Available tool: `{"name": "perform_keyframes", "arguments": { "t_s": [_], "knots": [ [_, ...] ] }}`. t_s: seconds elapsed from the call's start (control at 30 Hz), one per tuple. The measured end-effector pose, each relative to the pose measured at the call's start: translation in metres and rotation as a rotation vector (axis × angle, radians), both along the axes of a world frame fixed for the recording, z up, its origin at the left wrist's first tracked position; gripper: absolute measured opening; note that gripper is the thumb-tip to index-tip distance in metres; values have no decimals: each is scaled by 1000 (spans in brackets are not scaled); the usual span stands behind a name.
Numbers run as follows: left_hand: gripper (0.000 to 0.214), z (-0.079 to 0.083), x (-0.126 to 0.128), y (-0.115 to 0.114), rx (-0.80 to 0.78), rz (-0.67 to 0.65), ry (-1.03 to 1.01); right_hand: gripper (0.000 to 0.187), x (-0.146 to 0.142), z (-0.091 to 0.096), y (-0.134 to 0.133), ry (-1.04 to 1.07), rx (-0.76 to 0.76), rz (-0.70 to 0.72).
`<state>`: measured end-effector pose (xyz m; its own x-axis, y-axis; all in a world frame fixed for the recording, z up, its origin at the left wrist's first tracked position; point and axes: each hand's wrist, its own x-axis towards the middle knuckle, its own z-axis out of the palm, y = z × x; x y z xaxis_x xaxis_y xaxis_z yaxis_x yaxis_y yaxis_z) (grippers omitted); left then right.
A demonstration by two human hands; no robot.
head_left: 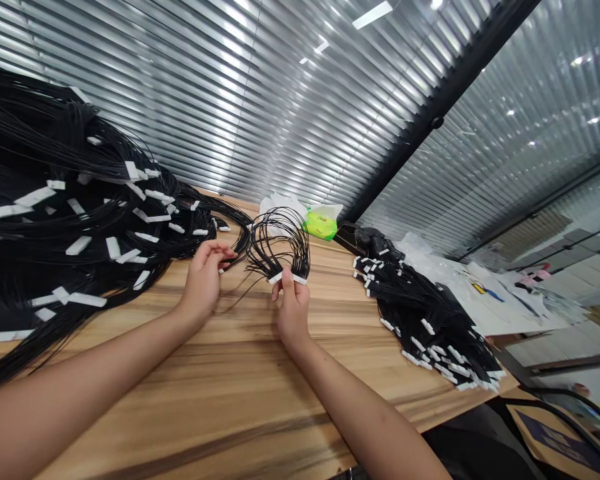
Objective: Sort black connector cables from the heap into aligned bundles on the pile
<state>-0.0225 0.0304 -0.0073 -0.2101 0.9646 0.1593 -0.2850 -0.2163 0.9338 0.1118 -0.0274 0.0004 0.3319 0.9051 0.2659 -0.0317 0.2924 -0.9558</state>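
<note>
Black wires [280, 243] with white connectors [286, 279] make a small bunch, pinched in the right hand [293, 310]; the left hand [203, 283] is apart, beside the big wire heap [65, 220]. More wires lie there than in the smaller pile [425, 327] on the table [240, 373].

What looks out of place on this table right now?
The big heap of black wires beside the left hand looks odd: it is tangled, with white connectors pointing every way across the wooden table. The pile of wires on the right lies much neater.
</note>
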Motion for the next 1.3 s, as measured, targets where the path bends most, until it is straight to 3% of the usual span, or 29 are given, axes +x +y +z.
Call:
{"name": "perform_keyframes", "arguments": {
  "t_s": [0.1,0.23,0.37,0.57,0.77,1.1,1.3],
  "knots": [
    [9,8,-2,-12,168,82,258,52,-1,-2,1,-19,-28,-10],
    [16,15,-2,-26,405,0,676,50,-3,-3,1,-33,-37,-4],
    [16,16,0,-28,464,-23,791,49,-3,-3,-1,-56,-38,-9],
    [13,11,0,-24,426,-10,755,39,-3,-6,1,-41,-16,-9],
    [13,10,1,-23,387,-49,653,39,-1,-9,1,-162,-17,-14],
    [22,11,5,-22,17,-181,404,38,8,-13,5,-546,58,-95],
    [20,9,6,-18,-64,-251,271,33,9,-11,3,-603,109,-77]
  ]
}}
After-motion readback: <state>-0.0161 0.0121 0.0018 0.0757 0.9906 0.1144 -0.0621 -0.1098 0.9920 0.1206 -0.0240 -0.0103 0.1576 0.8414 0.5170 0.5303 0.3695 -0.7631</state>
